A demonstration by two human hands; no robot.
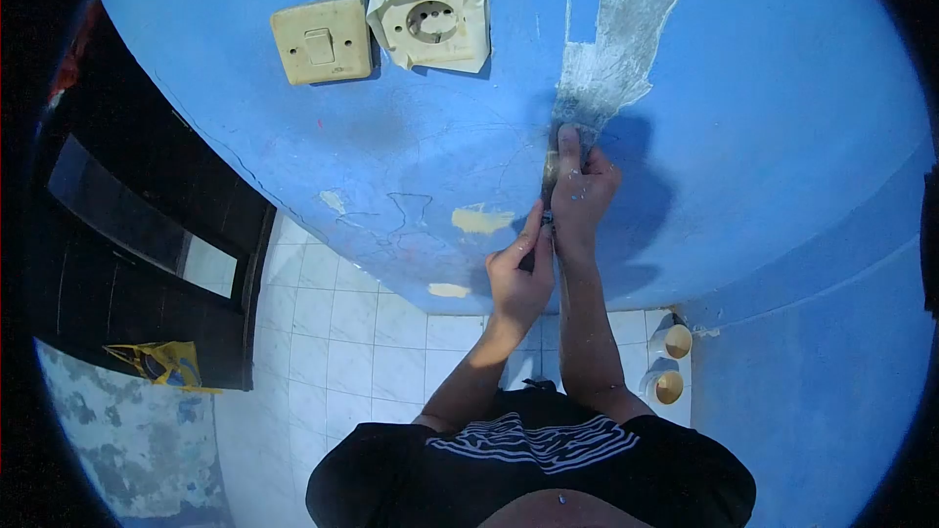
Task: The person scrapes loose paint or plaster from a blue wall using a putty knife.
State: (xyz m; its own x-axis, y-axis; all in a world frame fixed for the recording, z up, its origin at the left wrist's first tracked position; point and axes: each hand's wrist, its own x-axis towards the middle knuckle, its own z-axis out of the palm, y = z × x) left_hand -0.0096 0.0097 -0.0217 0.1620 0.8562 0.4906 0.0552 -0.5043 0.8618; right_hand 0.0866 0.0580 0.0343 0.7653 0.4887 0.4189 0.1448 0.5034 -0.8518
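Note:
A scraper-like tool (pixel 550 176) with a dark handle lies against the blue wall (pixel 763 137), its blade end at the lower edge of a bare grey-white patch (pixel 611 44). My left hand (pixel 518 279) is closed round the lower handle. Higher up, my right hand (pixel 584 198) grips the tool near its blade, with the thumb pointing up along it. Small pale flecks dot the back of my right hand. My fingers cover part of the tool, so the blade's exact shape is hidden.
A light switch (pixel 321 39) and a socket (pixel 430 22) with peeling paper sit on the wall at upper left. Two round containers (pixel 678 340) stand on the white tiled floor (pixel 377 347) at right. A dark door frame and a yellow cloth-like item (pixel 174 364) are at left.

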